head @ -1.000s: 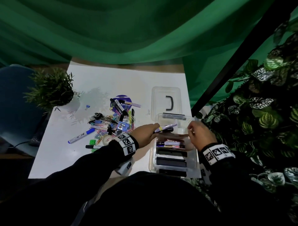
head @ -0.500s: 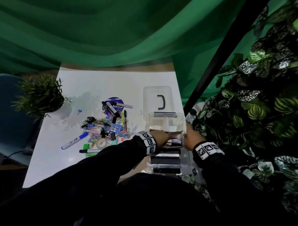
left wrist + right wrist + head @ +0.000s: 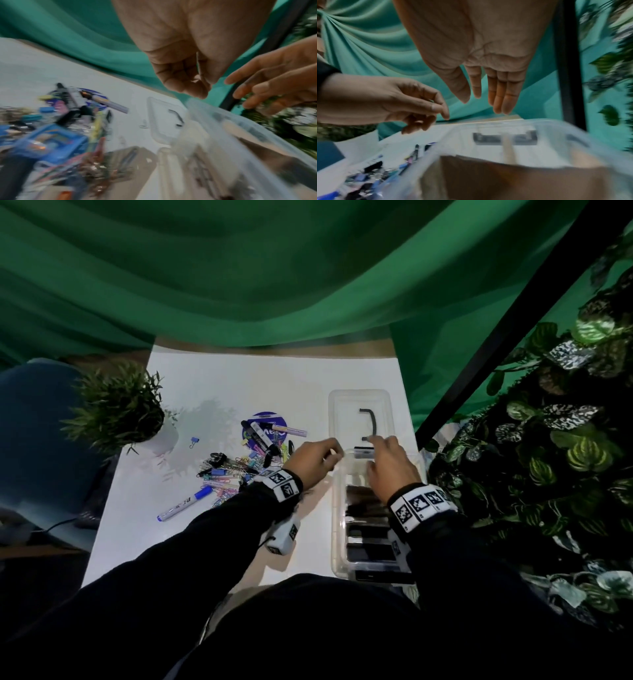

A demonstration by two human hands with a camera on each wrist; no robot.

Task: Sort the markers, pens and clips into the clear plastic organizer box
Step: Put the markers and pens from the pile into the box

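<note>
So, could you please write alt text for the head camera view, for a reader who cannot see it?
Two empty hands, the left hand and the right hand, hover over the far end of a clear organizer box on a white table. Left of it lies a pile of markers, pens and clips; the box's lid lies behind it.

I am wearing black sleeves (image 3: 191,556) and black-and-white checkered wristbands (image 3: 419,506). The white table (image 3: 274,378) is showing a multicoloured clip pile (image 3: 233,470), a blue-capped white marker (image 3: 185,503) and a purple disc (image 3: 265,430). Green drapery (image 3: 239,275) is hanging behind; green-and-white patterned leaves (image 3: 561,446) are filling the right.
</note>
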